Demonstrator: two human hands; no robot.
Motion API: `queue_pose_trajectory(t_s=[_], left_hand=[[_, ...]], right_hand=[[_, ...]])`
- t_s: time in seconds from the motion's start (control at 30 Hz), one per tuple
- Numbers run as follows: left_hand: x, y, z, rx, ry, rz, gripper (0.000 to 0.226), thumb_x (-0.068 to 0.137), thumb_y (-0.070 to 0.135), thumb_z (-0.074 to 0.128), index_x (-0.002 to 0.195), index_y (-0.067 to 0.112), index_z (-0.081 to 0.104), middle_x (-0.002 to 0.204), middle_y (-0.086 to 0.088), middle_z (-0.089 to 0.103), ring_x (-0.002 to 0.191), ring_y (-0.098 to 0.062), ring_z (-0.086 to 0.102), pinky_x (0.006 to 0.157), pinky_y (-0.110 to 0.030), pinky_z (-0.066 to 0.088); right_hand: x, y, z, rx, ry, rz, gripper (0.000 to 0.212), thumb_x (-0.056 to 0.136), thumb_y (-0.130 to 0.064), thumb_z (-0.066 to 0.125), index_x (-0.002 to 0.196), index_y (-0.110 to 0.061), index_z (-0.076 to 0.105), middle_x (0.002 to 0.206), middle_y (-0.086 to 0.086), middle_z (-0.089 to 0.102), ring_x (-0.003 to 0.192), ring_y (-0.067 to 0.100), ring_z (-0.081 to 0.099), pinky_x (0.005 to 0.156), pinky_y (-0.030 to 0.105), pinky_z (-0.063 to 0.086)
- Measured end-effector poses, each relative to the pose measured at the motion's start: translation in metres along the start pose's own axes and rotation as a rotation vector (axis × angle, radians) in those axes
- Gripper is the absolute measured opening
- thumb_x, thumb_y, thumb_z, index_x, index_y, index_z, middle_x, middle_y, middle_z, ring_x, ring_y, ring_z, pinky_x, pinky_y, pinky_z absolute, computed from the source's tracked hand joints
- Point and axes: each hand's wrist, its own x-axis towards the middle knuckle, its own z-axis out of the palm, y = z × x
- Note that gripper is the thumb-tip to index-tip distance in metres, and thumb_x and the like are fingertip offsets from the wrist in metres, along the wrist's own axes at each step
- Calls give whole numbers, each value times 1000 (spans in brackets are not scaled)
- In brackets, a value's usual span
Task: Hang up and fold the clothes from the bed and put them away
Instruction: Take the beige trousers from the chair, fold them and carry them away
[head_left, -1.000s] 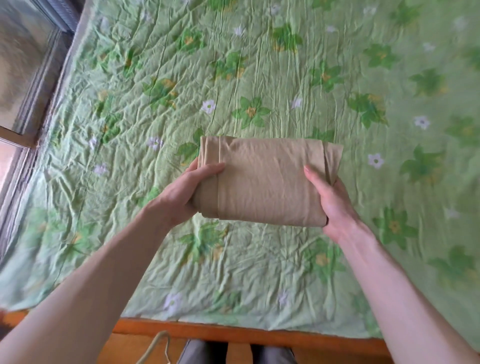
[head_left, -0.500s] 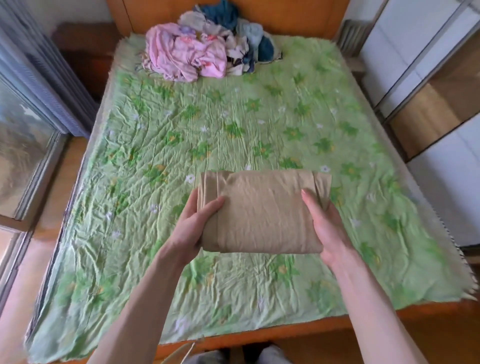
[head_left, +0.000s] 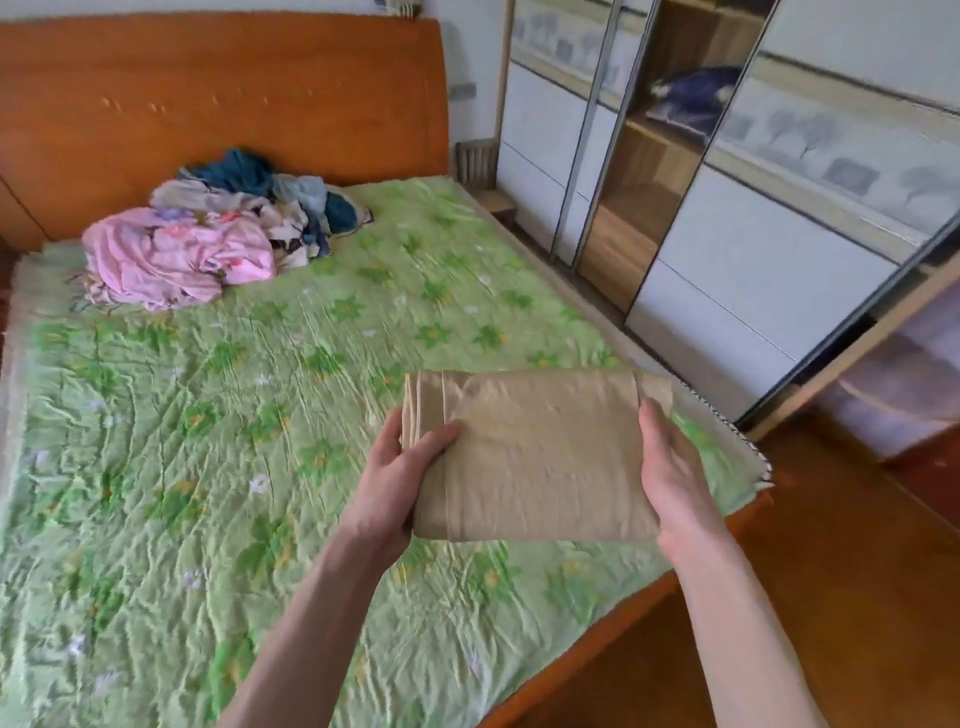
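A folded tan garment (head_left: 540, 452) is held in the air above the bed's near right part. My left hand (head_left: 400, 467) grips its left edge, thumb on top and fingers underneath. My right hand (head_left: 672, 467) grips its right edge the same way. A heap of unfolded clothes (head_left: 208, 244), pink, beige and blue, lies at the head of the bed (head_left: 182, 467), which has a green flowered cover.
An orange wooden headboard (head_left: 223, 93) stands behind the heap. To the right is a sliding-door wardrobe (head_left: 753, 270) with an open section showing wooden shelves (head_left: 649, 171) and a dark blue item on one. Wooden floor (head_left: 857, 597) lies right of the bed.
The folded tan garment has been lifted off the bed in both hands. My view has risen and swung right, bringing the clothes heap, headboard and wardrobe into sight.
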Motion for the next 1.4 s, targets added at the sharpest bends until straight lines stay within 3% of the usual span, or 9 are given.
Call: queue_pose_trajectory(t_s=[0.1, 0.2, 0.3, 0.4, 0.53, 0.67, 0.97, 1.2, 1.4], left_hand=[[9, -6, 41, 9, -80, -30, 47, 84, 25, 82, 129, 22, 67, 119, -6, 78, 102, -24, 77, 77, -37, 63], [19, -17, 87, 18, -149, -61, 50, 82, 25, 83, 129, 20, 67, 120, -8, 77, 103, -25, 77, 76, -37, 63], [27, -34, 136, 41, -204, -94, 48, 83, 24, 85, 128, 19, 69, 121, -11, 77, 102, -26, 77, 75, -36, 63], [32, -52, 185, 63, -259, -122, 46, 84, 26, 85, 127, 22, 71, 121, -11, 77, 104, -28, 77, 76, -37, 62], [38, -77, 255, 124, -308, -135, 48, 77, 33, 86, 123, 26, 73, 121, -11, 77, 107, -33, 76, 78, -41, 63], [44, -106, 325, 128, -352, -152, 54, 71, 37, 90, 122, 31, 74, 119, -9, 78, 105, -31, 77, 75, -39, 64], [65, -150, 468, 181, -431, -176, 59, 70, 33, 92, 125, 29, 70, 116, -9, 79, 102, -32, 78, 74, -43, 65], [92, -171, 554, 207, -521, -162, 51, 75, 29, 89, 123, 30, 72, 116, -7, 79, 102, -30, 78, 74, -39, 64], [146, -196, 628, 194, -551, -165, 50, 78, 30, 85, 126, 26, 71, 117, -8, 78, 102, -30, 78, 73, -39, 64]], right_hand=[[-2, -6, -44, 36, 45, 37, 66, 94, -79, 45, 145, -39, 53, 128, -7, 65, 108, 18, 65, 83, 37, 55], [2, -8, -94, 95, 27, 74, 88, 73, -95, 52, 143, -43, 54, 134, -10, 65, 121, 20, 64, 101, 48, 54], [5, -2, -149, 145, -26, 6, 93, 56, -94, 73, 135, -49, 57, 121, -17, 73, 109, 12, 72, 90, 41, 59], [8, 8, -194, 149, 17, -68, 72, 63, -81, 81, 124, -52, 58, 107, -24, 74, 94, -1, 73, 71, 24, 59], [28, 20, -251, 202, 136, -76, 55, 72, -71, 77, 120, -47, 62, 102, -20, 75, 93, 6, 74, 78, 34, 56], [55, 15, -312, 256, 207, -66, 46, 73, -64, 78, 112, -46, 60, 108, -11, 73, 99, 14, 70, 71, 30, 51], [103, 13, -435, 335, 293, -112, 46, 72, -67, 72, 109, -51, 52, 118, -13, 65, 107, 12, 63, 76, 31, 49], [154, 10, -500, 347, 378, -156, 34, 83, -60, 75, 110, -54, 56, 96, -30, 71, 89, -2, 71, 71, 27, 51], [222, -9, -547, 352, 428, -174, 36, 85, -54, 77, 117, -49, 60, 100, -28, 73, 87, -4, 72, 72, 27, 54]])
